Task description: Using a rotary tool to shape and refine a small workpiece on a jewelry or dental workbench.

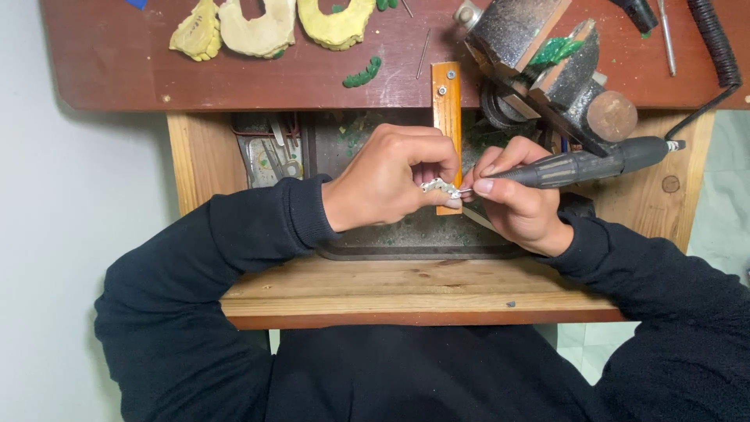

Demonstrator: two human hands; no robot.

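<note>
We're looking straight down on a dark red-brown bench against a pale wall, with a pull-out wooden drawer below it lined by a dusty dark tray. Biggest thing on top: a heavy metal vise at the right with green wax in its jaws. At the back edge lie three yellowish dental plaster casts, and a curved strip of green wax sits just in front of them. A narrow wooden bench pin juts out over the drawer.

Now to the action: the left hand is clenched around a small silvery metal dental piece, pinching it against the end of the pin. The right hand grips a dark rotary handpiece like a pen, its cord coiling off to the right, the fine tip touching the metal piece.

We'd judge the grinding is mid-way: green dust litters the tray, the tip is on the metal, and how much finishing is left we can't tell.
</note>
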